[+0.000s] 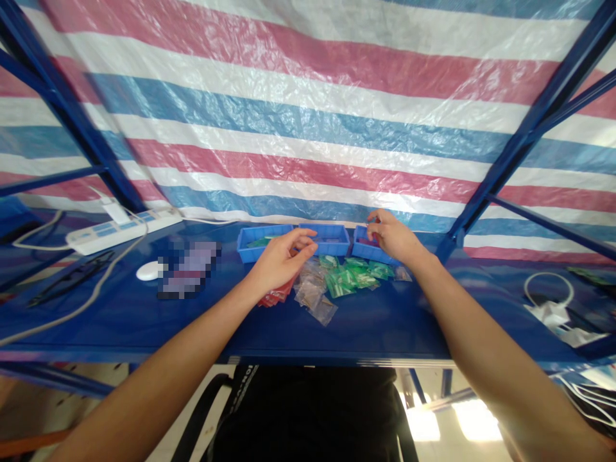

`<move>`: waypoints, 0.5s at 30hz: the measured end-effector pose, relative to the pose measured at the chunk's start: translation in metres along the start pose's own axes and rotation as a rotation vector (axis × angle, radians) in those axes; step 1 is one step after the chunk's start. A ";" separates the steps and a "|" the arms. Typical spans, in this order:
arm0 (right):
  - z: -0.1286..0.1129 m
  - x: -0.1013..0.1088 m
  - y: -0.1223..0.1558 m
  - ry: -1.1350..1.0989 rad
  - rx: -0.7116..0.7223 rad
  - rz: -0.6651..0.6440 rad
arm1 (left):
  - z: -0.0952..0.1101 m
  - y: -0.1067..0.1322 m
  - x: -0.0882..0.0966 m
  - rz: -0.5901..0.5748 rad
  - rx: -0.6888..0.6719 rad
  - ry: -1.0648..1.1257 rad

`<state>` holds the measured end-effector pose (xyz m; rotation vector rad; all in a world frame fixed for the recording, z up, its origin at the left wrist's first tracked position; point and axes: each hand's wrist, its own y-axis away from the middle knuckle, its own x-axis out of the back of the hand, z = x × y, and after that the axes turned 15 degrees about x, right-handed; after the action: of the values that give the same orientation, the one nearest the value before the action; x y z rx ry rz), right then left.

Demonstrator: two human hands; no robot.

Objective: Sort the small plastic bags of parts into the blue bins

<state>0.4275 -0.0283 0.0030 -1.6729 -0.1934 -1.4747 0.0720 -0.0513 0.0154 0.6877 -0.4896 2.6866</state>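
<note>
Three small blue trays stand in a row at the back of the blue shelf: left tray (262, 242), middle tray (330, 239), right tray (366, 246). My left hand (279, 260) hovers in front of the left and middle trays with its fingers curled in a pinch; what it holds I cannot make out. My right hand (392, 236) reaches over the right tray, fingers closed near something red inside. Between the hands lie loose small bags: green ones (353, 277), clear ones (315, 295) and red ones (274, 296).
A white power strip (120, 230) with cables lies at the back left, with a white round object (150, 271) and black pliers (72, 277) nearby. A white charger and cable (553, 311) sit at the right. Blue rack posts rise on both sides; a striped tarp hangs behind.
</note>
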 end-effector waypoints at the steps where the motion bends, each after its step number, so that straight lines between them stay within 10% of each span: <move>1: -0.002 -0.002 -0.002 -0.027 0.006 -0.006 | 0.000 0.000 0.000 -0.001 -0.003 -0.005; 15: -0.026 0.012 0.003 -0.290 -0.117 0.130 | 0.009 0.004 0.004 0.052 -0.087 -0.174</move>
<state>0.4138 -0.0533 0.0100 -1.9538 -0.1544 -1.1633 0.0713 -0.0576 0.0239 0.8999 -0.6736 2.6473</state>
